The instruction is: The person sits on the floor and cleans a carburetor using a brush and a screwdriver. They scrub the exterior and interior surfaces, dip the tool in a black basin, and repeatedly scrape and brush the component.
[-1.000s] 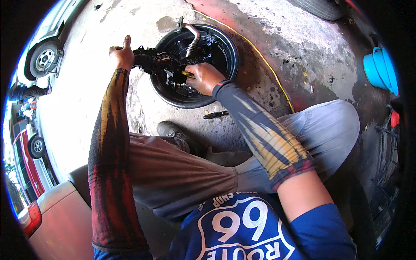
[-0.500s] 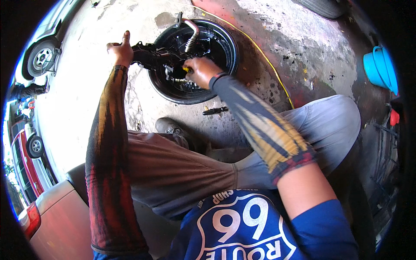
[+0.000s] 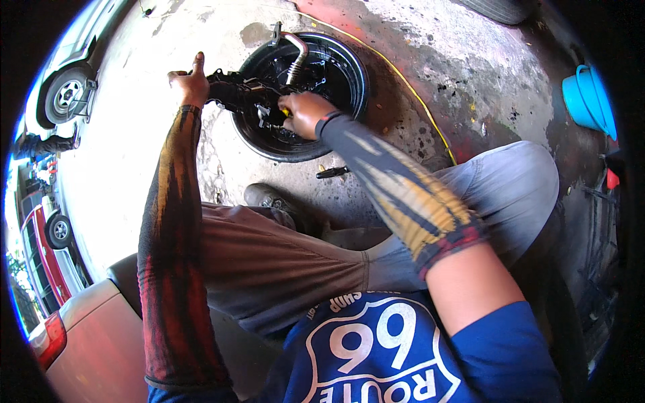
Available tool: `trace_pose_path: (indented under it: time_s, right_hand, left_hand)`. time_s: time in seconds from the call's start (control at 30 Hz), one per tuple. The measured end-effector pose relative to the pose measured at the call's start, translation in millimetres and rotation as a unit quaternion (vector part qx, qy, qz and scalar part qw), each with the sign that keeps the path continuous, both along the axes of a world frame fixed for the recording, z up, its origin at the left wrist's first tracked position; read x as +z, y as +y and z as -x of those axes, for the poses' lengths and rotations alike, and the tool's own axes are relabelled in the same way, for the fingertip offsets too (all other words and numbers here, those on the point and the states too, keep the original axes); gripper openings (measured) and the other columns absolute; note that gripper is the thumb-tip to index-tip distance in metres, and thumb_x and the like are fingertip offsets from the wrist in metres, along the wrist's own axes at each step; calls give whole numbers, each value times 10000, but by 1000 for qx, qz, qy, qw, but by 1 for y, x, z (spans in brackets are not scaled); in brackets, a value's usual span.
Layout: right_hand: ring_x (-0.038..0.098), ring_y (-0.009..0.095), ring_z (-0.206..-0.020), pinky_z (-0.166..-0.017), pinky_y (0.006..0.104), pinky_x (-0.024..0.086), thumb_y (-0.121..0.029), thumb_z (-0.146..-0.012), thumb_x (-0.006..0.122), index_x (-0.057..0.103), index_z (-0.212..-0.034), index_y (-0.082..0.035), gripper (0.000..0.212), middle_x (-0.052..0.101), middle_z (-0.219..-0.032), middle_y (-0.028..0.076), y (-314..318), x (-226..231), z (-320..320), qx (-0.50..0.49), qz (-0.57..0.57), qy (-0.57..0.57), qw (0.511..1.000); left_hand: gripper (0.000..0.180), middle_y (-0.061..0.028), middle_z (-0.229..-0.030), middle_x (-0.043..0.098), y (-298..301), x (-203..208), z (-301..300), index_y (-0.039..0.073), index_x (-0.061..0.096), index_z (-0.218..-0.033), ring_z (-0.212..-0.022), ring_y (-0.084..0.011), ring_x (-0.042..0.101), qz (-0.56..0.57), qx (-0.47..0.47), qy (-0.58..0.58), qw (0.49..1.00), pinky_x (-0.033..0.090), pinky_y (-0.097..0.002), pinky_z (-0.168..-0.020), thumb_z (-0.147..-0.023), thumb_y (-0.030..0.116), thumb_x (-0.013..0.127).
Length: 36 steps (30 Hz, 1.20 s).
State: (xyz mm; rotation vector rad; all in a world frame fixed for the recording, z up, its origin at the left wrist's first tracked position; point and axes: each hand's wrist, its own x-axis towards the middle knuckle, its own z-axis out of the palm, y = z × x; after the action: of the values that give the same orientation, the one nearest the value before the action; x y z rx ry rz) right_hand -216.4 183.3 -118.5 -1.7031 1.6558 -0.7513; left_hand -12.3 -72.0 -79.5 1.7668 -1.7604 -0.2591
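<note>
A dark, oily engine part (image 3: 232,92) lies across the left rim of a round black basin (image 3: 361,94). My left hand (image 3: 191,85) grips the part's outer end, thumb pointing up. Over the basin, my right hand (image 3: 307,113) is closed on a small yellow object (image 3: 286,112), mostly hidden by the fingers, against the part's near side. A bent metal pipe with a ribbed section (image 3: 295,62) rises from the far side of the basin. Wet black liquid and other dark pieces show inside; their kinds are unclear.
A black hand tool (image 3: 332,172) lies on the concrete before the basin. A yellow cord (image 3: 416,96) curves past on the right. My shoe (image 3: 269,197) is near the basin. Further off are a blue bucket (image 3: 589,101), a tyre (image 3: 500,8) and parked vehicles (image 3: 46,258).
My right hand has shifted slightly left along the engine part, with the yellow object still in it. My left hand keeps its grip on the end.
</note>
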Motion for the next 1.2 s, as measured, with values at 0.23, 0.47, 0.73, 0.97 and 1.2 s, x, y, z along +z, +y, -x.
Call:
trace_pose_path:
  time_s: [0.23, 0.47, 0.73, 0.97, 1.2]
  right_hand:
    - [692, 406, -1043, -938, 455, 545, -145, -802, 722, 710, -1158, -57, 367, 723, -1100, 226, 10, -1, 7, 15, 4, -23, 1000]
    - [701, 388, -1040, -935, 463, 545, -135, -807, 719, 698, -1186, -69, 386, 730, -1077, 218, 7, 1, 1, 12, -20, 4, 1000]
    - [718, 411, -939, -868, 523, 571, -208, -885, 669, 702, -1162, -92, 303, 731, -989, 227, 15, 14, -11, -31, 14, 70, 997]
    - [709, 265, -778, -760, 395, 543, -240, -852, 702, 744, -857, -33, 211, 729, -823, 169, 10, 44, 62, -38, -10, -94, 995]
    - [612, 207, -681, -701, 386, 489, -281, -849, 666, 727, -779, -5, 292, 688, -730, 122, 22, 7, 144, -176, -69, -256, 948]
  left_hand:
    - [846, -257, -1017, 677, 16, 14, -3, -92, 551, -1120, -947, -351, 675, -61, 14, 40, 997, 543, -459, -869, -788, 632, 834]
    - [799, -239, -992, 683, 21, 13, -1, -73, 573, -1090, -935, -342, 675, -65, 15, 28, 997, 545, -451, -867, -797, 625, 830]
    - [838, -256, -1025, 674, 10, 22, 2, -89, 542, -1131, -969, -345, 669, -62, 22, 36, 997, 538, -458, -886, -798, 624, 829]
    - [909, -300, -1101, 681, -11, 19, 1, -134, 547, -1201, -1048, -376, 679, -72, 38, 46, 996, 529, -465, -956, -818, 653, 791]
    - [979, -336, -1138, 686, -14, 25, -7, -174, 593, -1225, -1053, -373, 689, -138, 51, 29, 989, 525, -463, -952, -829, 709, 739]
